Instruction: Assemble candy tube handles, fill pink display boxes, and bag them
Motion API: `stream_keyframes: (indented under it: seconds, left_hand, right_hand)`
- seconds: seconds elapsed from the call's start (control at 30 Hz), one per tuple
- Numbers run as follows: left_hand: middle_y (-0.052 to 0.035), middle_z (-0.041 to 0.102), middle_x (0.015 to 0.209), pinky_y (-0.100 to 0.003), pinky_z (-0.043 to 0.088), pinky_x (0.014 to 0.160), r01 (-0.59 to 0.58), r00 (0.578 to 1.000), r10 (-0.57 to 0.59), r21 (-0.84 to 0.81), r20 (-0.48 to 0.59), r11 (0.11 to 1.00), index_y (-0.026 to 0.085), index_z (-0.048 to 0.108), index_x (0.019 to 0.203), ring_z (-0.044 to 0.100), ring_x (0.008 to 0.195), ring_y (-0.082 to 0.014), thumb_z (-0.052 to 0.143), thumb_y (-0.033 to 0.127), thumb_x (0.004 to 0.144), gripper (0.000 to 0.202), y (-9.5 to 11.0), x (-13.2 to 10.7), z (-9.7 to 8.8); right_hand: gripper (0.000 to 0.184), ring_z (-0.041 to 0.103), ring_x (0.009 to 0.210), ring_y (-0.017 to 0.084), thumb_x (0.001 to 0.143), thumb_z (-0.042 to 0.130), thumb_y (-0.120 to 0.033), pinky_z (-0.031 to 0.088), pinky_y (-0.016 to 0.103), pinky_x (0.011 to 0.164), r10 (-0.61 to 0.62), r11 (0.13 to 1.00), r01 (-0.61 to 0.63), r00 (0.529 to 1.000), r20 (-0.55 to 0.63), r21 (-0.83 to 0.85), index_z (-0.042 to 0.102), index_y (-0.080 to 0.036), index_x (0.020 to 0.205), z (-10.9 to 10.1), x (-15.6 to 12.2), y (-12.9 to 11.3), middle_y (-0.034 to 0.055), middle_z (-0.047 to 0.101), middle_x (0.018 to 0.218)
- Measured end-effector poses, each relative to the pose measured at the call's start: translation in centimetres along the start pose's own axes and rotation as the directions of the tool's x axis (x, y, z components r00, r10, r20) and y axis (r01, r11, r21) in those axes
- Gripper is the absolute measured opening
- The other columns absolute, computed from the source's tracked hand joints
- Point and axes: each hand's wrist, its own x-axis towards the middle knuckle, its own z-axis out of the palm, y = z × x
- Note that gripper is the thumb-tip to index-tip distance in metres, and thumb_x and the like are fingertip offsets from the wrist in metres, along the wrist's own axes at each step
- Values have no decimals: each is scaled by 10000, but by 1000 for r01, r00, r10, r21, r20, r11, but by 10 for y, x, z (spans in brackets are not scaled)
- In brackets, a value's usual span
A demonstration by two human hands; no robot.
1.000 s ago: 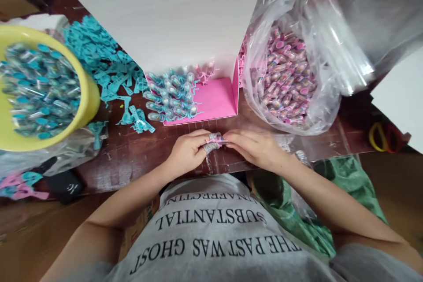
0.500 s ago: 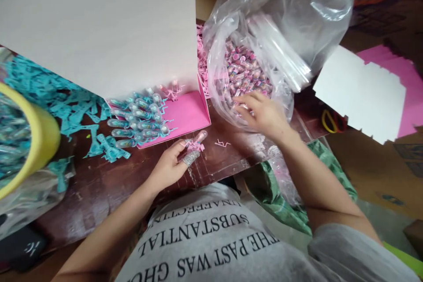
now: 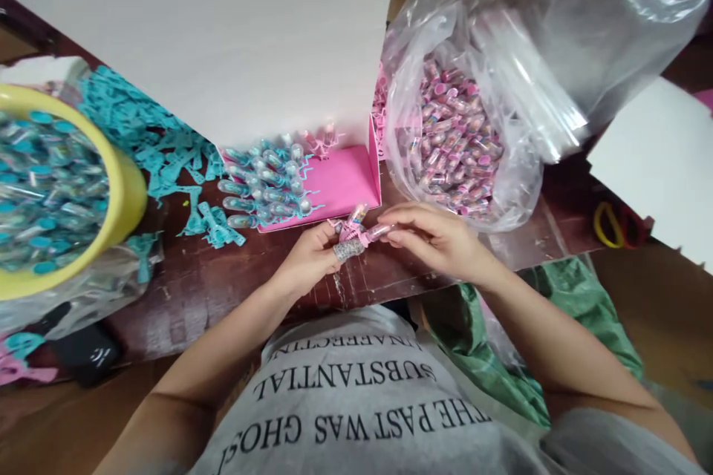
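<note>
My left hand (image 3: pixel 312 256), grey wrapping on its thumb, pinches pink plastic pieces together with a small clear capsule (image 3: pixel 357 214) of coloured bits. Between the fingertips of my right hand (image 3: pixel 443 243) is a second pink-ended capsule (image 3: pixel 382 231), its end touching the pink pieces at my left thumb. Just beyond both hands lies a pink box (image 3: pixel 345 185) with a tall white panel. Rows of blue-armed capsules (image 3: pixel 272 182) fill its left side, and a few pink ones (image 3: pixel 321 139) stand at the back.
A clear plastic bag (image 3: pixel 404 156) of pink capsules (image 3: pixel 460 137) stands on the right. To the left are a yellow bucket (image 3: pixel 119 200) of blue capsules and a heap of blue plastic pieces (image 3: pixel 167 152). Scissors (image 3: pixel 610 226) lie far right, near white card (image 3: pixel 657 163).
My right hand has come out of the bag toward my left hand, now with a pink capsule in its fingers. My left hand keeps its hold. The view has shifted left.
</note>
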Motion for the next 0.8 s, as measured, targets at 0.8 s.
stream_keyframes:
  seconds: [0.8]
  left_hand:
    - [-63,822,1120,-344,630,881,-483,798,601,632,34,606,208,734,1188,782,958,-211,711,369,999,249,24,-26,-11]
  right_hand:
    - [806,795,1022,239,891,797,-618,670,347,783,131,987,-139,987,96,79,527,-240,1550,10,26,-16,134,736,1382]
